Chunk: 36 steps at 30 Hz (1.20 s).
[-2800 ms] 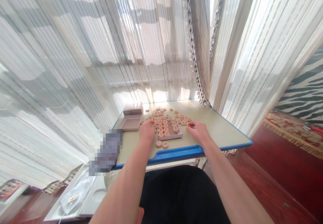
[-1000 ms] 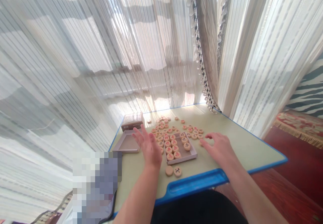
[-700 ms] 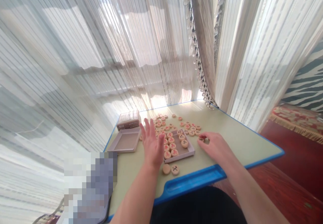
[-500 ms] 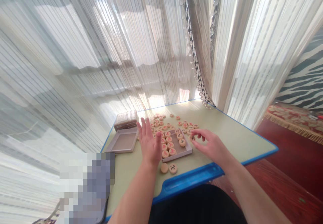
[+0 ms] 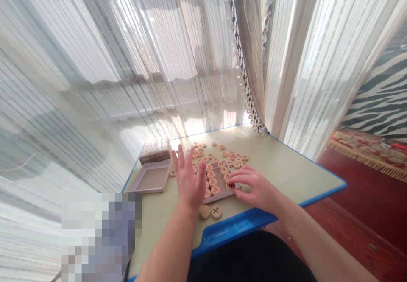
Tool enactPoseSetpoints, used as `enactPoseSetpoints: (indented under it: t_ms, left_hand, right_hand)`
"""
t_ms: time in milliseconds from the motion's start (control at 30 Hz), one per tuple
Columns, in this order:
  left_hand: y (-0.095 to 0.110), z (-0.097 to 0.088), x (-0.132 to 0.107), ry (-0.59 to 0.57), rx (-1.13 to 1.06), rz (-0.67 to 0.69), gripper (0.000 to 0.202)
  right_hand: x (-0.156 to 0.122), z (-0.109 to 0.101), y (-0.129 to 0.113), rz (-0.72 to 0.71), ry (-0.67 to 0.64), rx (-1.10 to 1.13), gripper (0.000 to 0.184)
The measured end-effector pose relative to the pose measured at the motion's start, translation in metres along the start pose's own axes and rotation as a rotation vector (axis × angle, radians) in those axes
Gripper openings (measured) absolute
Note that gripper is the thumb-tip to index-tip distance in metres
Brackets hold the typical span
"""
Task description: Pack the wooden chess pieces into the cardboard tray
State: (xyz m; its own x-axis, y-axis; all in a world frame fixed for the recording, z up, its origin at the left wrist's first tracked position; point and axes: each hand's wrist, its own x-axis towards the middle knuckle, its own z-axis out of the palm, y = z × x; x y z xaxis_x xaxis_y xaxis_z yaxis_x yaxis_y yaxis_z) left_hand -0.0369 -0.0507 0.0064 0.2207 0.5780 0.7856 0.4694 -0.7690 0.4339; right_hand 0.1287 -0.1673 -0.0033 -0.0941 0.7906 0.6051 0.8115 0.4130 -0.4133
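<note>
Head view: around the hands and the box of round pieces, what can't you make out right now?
All in the head view:
Mark on the held piece: mostly covered by the right hand.
Left part of the box: behind the left hand.
Marks on the far pieces: too small.
Thing at lower left: blurred by pixel blocks.
Underside of the blank disc: faces the table.

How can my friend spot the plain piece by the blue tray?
On the table, find the blue tray along the near edge. Just beyond it lie the plain piece and its neighbour. It's the left one, showing no black mark on top.
</note>
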Motion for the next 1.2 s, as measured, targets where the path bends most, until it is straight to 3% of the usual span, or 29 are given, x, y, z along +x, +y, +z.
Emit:
enactPoseSetpoints:
  t_ms: [400,567,800,1200]
  left_hand:
    - [-0.0021,0.0048,0.0005,0.097,0.063,-0.034,0.042]
    - [-0.0028,0.0053,0.0025,0.126,0.082,-0.022,0.039]
    - [-0.0024,0.0067,0.0009,-0.001,0.1,0.011,0.027]
    - [-0.0005,0.0055,0.0003,0.004,0.116,0.046,0.017]
  right_hand:
    - [0.0015,0.0033,-0.0038,-0.052,0.018,-0.125,0.019]
    - [0.0021,0.0036,-0.0034,-0.059,-0.043,-0.15,0.019]
    - [0.0005,0.0023,-0.0015,-0.086,-0.087,-0.221,0.021]
    - [-0.0023,0.0039,-0.0011,-0.111,-0.064,-0.24,0.024]
